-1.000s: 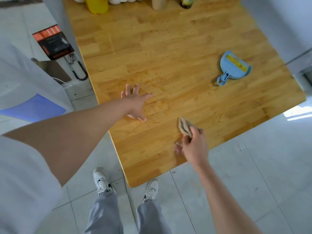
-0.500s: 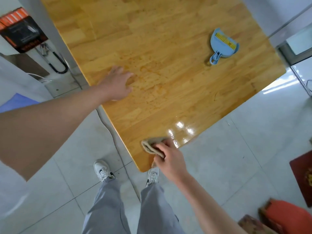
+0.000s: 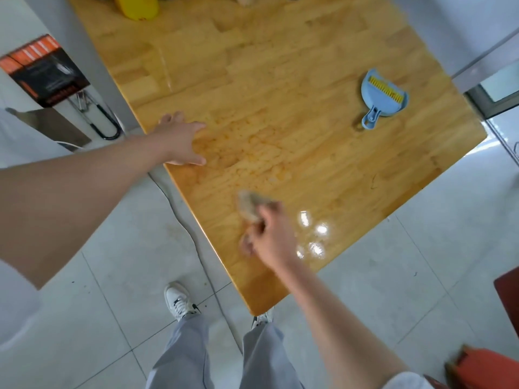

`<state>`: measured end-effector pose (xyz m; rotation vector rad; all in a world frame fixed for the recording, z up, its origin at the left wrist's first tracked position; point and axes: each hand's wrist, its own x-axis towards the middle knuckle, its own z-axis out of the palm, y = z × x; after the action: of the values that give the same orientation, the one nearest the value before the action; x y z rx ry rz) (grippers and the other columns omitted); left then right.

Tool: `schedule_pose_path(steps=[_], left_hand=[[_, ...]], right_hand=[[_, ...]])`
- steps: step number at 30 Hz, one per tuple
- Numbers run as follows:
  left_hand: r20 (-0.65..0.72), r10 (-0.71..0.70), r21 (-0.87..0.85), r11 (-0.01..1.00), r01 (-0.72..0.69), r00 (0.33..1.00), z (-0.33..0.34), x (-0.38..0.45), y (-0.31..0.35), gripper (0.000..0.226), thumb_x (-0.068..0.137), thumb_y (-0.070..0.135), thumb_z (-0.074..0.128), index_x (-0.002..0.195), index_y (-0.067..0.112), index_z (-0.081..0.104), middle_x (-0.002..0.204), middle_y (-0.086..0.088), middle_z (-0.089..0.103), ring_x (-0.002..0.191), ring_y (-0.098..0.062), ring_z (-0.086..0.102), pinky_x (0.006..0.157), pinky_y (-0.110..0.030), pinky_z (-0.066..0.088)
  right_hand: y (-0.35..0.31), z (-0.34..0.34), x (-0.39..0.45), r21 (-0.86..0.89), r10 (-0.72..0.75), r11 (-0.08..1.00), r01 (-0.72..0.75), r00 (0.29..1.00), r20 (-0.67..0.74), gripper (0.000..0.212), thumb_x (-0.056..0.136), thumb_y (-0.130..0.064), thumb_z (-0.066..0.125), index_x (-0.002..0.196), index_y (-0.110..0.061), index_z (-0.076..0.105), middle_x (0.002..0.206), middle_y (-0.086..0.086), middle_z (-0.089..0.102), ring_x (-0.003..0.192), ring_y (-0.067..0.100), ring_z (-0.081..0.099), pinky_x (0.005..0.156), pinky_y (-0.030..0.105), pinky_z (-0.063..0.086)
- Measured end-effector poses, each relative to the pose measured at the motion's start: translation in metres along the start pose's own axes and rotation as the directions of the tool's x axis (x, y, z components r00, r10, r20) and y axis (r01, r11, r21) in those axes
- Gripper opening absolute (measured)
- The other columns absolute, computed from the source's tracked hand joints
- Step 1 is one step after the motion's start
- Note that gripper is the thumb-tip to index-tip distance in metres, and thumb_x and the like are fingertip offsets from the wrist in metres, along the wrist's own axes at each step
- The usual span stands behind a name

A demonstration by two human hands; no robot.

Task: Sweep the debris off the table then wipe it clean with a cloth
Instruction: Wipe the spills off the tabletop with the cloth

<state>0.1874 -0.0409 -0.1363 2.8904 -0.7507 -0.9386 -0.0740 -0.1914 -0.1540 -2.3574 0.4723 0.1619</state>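
wiping step: my right hand (image 3: 271, 237) grips the cloth (image 3: 250, 204) on the bench (image 3: 280, 80), left hand (image 3: 179, 141) splayed flat; next, rub the stained middle.

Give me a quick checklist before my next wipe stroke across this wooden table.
1. Beige cloth gripped in right hand: ok.
2. Left hand braced on the wooden table edge: ok.
3. Blue dustpan with yellow comb away from the cloth: ok.
4. Orange smears mid-table gone: not ok.
5. Yellow container at far end, away from the cloth: ok.
6. Cloth clean enough: cannot tell, blurred.
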Motion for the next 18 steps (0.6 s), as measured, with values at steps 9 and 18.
schedule_pose_path(steps=[9,18], left_hand=[[0.004,-0.008,0.011,1.0,0.008,1.0,-0.004,0.0,0.005,0.094,0.076,0.059,0.075,0.152,0.04,0.023,0.16,-0.016,0.011,0.146,-0.044,0.011,0.109,-0.054,0.037],[0.07,-0.031,0.073,0.997,0.026,0.997,-0.023,0.001,0.017,0.097,0.07,0.056,0.081,0.145,0.026,0.026,0.146,-0.018,0.023,0.134,-0.048,0.025,0.081,-0.044,0.048]], right_hand=[[0.05,-0.082,0.054,0.2,0.547,0.835,-0.513,0.735,-0.401,0.033,0.096,-0.01,0.059,0.128,-0.016,0.061,0.108,0.003,0.059,0.06,0.013,0.065,0.07,0.041,0.061],[-0.048,0.034,0.016,-0.049,-0.204,0.975,0.216,0.962,0.182,0.032,0.095,-0.012,0.062,0.125,-0.022,0.063,0.123,-0.002,0.05,0.073,0.006,0.07,0.054,0.02,0.057]])
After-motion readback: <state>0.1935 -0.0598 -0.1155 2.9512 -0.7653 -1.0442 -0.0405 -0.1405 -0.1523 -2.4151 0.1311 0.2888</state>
